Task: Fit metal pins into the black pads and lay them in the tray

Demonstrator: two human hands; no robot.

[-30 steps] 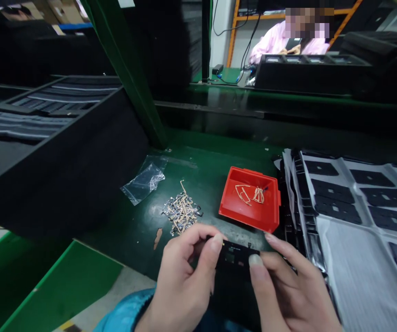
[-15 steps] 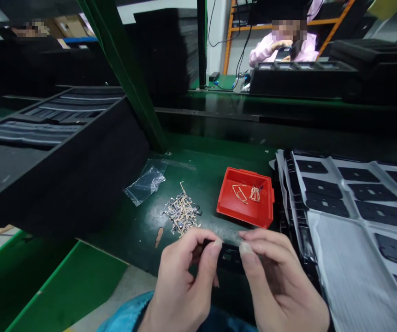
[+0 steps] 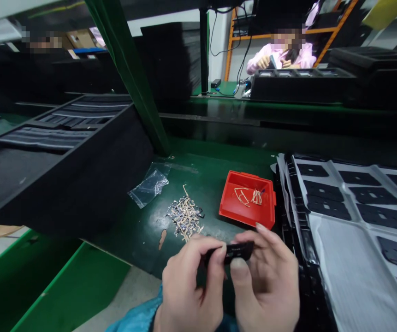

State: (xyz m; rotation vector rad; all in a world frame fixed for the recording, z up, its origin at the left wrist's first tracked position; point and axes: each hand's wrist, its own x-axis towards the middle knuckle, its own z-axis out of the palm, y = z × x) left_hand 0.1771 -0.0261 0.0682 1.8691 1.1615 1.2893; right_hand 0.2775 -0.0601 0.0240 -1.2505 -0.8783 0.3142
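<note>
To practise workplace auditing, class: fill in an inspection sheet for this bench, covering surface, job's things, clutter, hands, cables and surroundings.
Surface: green bench top, scuffed, with a brown scrap lying near the front edge.
Job's things: small black part, held above the bench edge.
Clutter: pile of small metal pieces; red bin with a few pieces inside; clear plastic bag; tray of black parts at the right.
Hands: left hand and right hand both pinch the small black part.
Cables: black cables hang at the back.
Surroundings: green post; black shelf; co-worker's pink sleeve at the far bench.
</note>
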